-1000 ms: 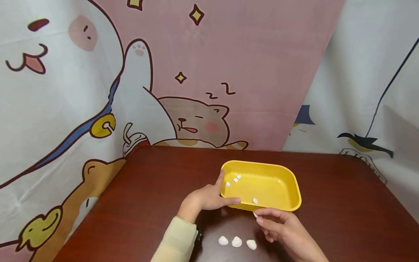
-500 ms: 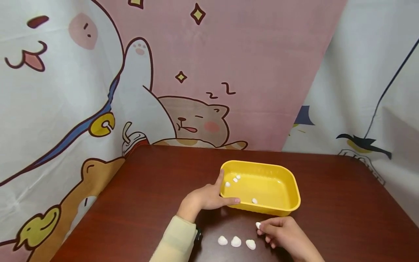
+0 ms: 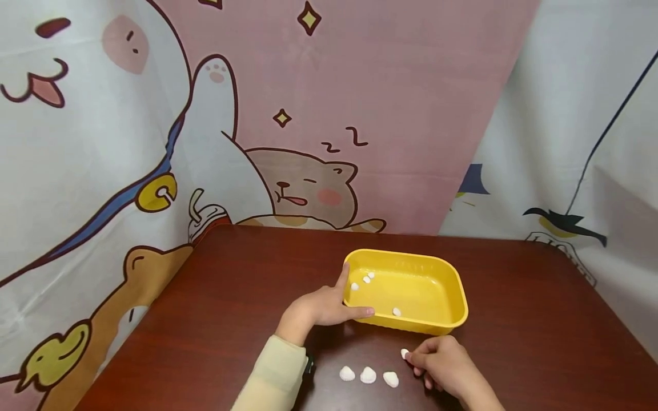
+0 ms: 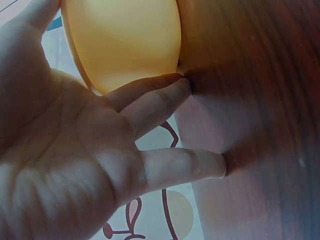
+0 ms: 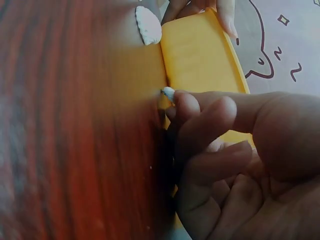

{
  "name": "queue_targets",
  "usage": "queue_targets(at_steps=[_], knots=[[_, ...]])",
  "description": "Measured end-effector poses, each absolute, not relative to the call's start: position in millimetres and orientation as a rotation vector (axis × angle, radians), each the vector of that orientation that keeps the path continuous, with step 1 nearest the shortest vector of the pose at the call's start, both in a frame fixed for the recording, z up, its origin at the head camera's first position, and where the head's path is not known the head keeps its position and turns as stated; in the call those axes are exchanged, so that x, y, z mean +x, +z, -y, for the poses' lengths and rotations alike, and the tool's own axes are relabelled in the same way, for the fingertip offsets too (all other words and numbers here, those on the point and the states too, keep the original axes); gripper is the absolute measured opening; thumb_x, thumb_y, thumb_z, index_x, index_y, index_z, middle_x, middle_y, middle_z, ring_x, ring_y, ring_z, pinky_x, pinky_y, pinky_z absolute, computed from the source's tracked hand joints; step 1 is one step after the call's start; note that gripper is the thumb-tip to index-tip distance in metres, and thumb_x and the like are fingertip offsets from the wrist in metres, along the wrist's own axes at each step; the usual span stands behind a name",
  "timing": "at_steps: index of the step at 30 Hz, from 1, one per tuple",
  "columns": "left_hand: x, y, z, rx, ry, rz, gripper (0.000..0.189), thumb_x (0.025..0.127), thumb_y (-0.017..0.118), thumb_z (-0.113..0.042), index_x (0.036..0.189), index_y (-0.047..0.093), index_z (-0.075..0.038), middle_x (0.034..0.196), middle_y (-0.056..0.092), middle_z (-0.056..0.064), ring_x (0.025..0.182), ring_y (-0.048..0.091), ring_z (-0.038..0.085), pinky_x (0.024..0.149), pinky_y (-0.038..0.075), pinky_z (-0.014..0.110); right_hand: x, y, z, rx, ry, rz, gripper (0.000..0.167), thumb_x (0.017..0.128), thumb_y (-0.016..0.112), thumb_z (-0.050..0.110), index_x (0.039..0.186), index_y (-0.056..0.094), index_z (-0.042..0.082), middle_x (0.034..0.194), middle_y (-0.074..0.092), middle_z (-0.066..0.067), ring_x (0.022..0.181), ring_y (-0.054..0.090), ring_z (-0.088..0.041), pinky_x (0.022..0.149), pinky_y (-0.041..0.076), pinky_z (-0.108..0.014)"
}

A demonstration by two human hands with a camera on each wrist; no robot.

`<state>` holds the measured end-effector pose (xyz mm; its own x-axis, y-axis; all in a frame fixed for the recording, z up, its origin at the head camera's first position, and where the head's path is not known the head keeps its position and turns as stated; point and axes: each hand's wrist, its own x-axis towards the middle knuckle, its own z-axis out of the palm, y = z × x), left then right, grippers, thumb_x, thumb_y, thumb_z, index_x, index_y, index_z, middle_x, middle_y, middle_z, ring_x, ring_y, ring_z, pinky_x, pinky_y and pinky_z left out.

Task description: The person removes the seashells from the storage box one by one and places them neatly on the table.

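Note:
My right hand (image 3: 446, 364) pinches a small white seashell (image 3: 404, 354) between thumb and fingertips, low at the table in front of a yellow plastic tub (image 3: 411, 325). The held shell's tip (image 5: 168, 93) pokes out past the fingertips in the right wrist view. My left hand (image 3: 325, 305) rests against the tub's left front corner, thumb along the front rim and fingers extended at the left side. Left of the held shell, a row of three white seashells (image 3: 368, 375) lies on the table. Several smaller white shells (image 3: 354, 286) are inside the tub.
The dark brown wooden table (image 3: 247, 274) extends to both sides of the tub. Behind and to the left hangs a cartoon-printed cloth (image 3: 401, 114). A dark band (image 3: 309, 364) shows at the left wrist, below a pale yellow sleeve (image 3: 272, 371).
My right hand has come down from the tub's front edge to the table with the shell, to the right of the row. The left hand has stayed on the tub.

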<state>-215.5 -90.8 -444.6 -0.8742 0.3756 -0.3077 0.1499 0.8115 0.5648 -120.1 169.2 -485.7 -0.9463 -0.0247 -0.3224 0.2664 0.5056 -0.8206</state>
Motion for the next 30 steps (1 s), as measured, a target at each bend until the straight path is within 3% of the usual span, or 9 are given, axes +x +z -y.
queue_targets(at_steps=[4, 12, 16, 22, 30], knots=[[-215.8, -444.1, 89.3, 0.388, 0.761, -2.587, 0.126, 0.087, 0.069, -0.076, 0.173, -0.007, -0.023, 0.134, 0.068, 0.022, 0.114, 0.068, 0.026, 0.103, 0.053, 0.049, -119.5, -485.8, -167.8, 0.223, -1.392, -2.49, 0.022, 0.092, 0.08, 0.017, 0.08, 0.068, 0.003, 0.065, 0.061, -0.003, 0.048, 0.057, -0.014, 0.047, 0.044, -0.025], [-213.8, -443.8, 87.1, 0.385, 0.768, -2.578, 0.126, 0.087, 0.069, -0.075, 0.173, -0.006, -0.022, 0.135, 0.068, 0.022, 0.115, 0.069, 0.026, 0.104, 0.053, 0.049, -118.7, -487.4, -168.7, 0.054, -1.375, -2.516, 0.019, 0.092, 0.081, 0.013, 0.104, 0.069, 0.006, 0.06, 0.058, -0.003, 0.046, 0.058, -0.018, 0.048, 0.05, -0.033], [-213.6, -442.9, 86.3, 0.381, 0.785, -2.57, 0.126, 0.087, 0.07, -0.076, 0.173, -0.006, -0.023, 0.14, 0.065, 0.023, 0.117, 0.068, 0.027, 0.105, 0.052, 0.05, -118.0, -485.3, -172.2, -0.103, -1.229, -2.578, 0.01, 0.093, 0.078, 0.009, 0.1, 0.072, 0.013, 0.061, 0.056, -0.001, 0.048, 0.056, -0.016, 0.05, 0.047, -0.031], [-214.4, -441.8, 89.1, 0.376, 0.768, -2.575, 0.124, 0.088, 0.069, -0.076, 0.173, -0.005, -0.023, 0.141, 0.064, 0.025, 0.12, 0.068, 0.029, 0.107, 0.051, 0.051, -113.4, -479.5, -179.1, -0.435, -1.0, -2.55, 0.018, 0.089, 0.08, 0.009, 0.092, 0.069, 0.022, 0.069, 0.054, 0.004, 0.06, 0.047, -0.006, 0.056, 0.037, -0.023], [-215.7, -442.9, 88.3, 0.385, 0.762, -2.575, 0.125, 0.088, 0.068, -0.076, 0.173, -0.006, -0.022, 0.141, 0.064, 0.025, 0.12, 0.067, 0.029, 0.107, 0.051, 0.051, -107.8, -478.6, -183.3, -0.529, -0.977, -2.59, 0.021, 0.088, 0.085, 0.02, 0.085, 0.064, 0.022, 0.068, 0.05, 0.009, 0.06, 0.044, 0.0, 0.057, 0.036, -0.023]])
